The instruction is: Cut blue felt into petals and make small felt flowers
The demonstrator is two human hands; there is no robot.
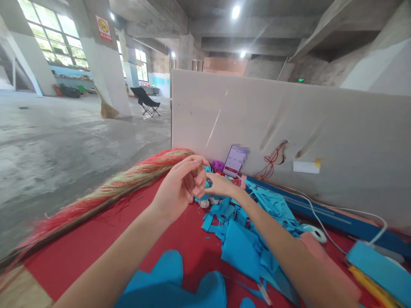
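Right below where your hands come together, at six o'clock from that spot, sits a small cluster of crumpled blue and white pieces [204,203] on the red surface [105,252]. Your left hand [180,185] reaches in from seven o'clock with its fingers curled inward; you cannot tell from here whether they pinch anything. Your right hand [223,186] comes from four o'clock, thumb and forefinger a little apart and pointing at the left fingertips, which partly hide them, so what they grip, if anything, cannot be told, nor whether the hands touch.

At five o'clock, just beside your right forearm, you have a folded blue sheet [240,248] with loose strips around it, and at four o'clock a heap of blue strips [274,207]. A scalloped blue piece [170,280] lies toward seven o'clock, near your left forearm. A purple bundle [217,165] sits at one o'clock, with a phone [235,160] showing a timer at two.

Farther out at four o'clock is a white roll [317,234]. A red-and-straw-coloured fibre bundle [118,194] runs along the surface's edge at nine o'clock. The pale panel [257,111] rises at one o'clock, and a black folding chair [146,98] stands on the floor at eleven.
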